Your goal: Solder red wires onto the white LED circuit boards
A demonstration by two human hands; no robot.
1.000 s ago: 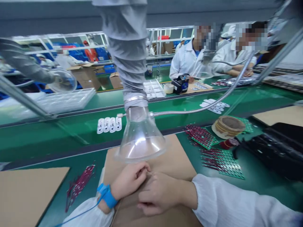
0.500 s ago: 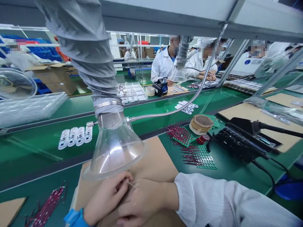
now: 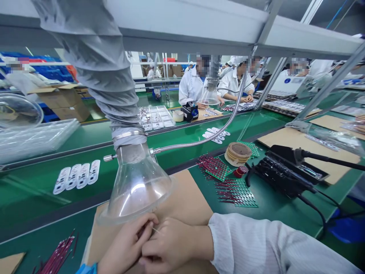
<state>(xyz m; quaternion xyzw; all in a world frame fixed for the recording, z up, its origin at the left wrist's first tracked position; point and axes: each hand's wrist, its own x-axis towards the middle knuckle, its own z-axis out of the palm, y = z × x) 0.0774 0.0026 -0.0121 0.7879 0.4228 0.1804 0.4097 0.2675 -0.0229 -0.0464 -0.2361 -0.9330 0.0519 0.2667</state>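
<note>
Side by side over a brown cardboard sheet [image 3: 185, 194], my two hands nearly touch. My left hand [image 3: 128, 241] is closed, thumb against fingertips, with a blue band at its wrist. A thin pale strand [image 3: 155, 230] spans the short gap between the hands; its kind cannot be made out. My right hand [image 3: 173, 241] is curled into a loose fist at the strand's other end, back of the hand upward. Whatever else lies inside the fingers is hidden. Just above the hands hangs a clear fume extraction hood [image 3: 139, 194].
Dark red wires [image 3: 58, 251] lie at left. To the right are green circuit boards with red wires [image 3: 239, 192], a tape roll [image 3: 238, 152], a red wire spool [image 3: 240, 172] and a black tool stand [image 3: 276, 171]. White oval boards [image 3: 76, 176] lie on the green belt [image 3: 25, 194]. Co-workers sit beyond.
The view has tilted slightly up. White oval boards on the belt have shifted left relative to the hood. My hands keep nearly the same pose, closed around the strand.
</note>
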